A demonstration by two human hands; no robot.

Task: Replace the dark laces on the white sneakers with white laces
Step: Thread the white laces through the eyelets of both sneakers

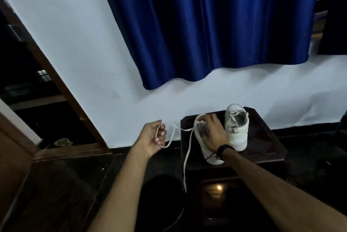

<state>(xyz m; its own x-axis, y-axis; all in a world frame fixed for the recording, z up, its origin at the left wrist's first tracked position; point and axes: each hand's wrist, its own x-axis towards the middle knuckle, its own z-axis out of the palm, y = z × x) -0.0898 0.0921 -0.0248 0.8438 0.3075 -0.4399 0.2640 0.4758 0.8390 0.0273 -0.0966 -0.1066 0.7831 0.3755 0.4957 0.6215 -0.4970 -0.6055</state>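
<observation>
Low and right of centre, a white sneaker stands on a dark wooden stool, with the right hand draped over it, fingertips apparently pinching a loop of white lace at its top, though dim light blurs that. One lace end hangs off the stool; the other runs left to the left hand, fingers curled round it. Just right stands a second sneaker, already laced white. Behind hangs a blue curtain.

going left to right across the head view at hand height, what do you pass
brown wooden door frame → left hand gripping the white lace → right hand on the nearer white sneaker → second white sneaker, on the dark wooden stool
</observation>
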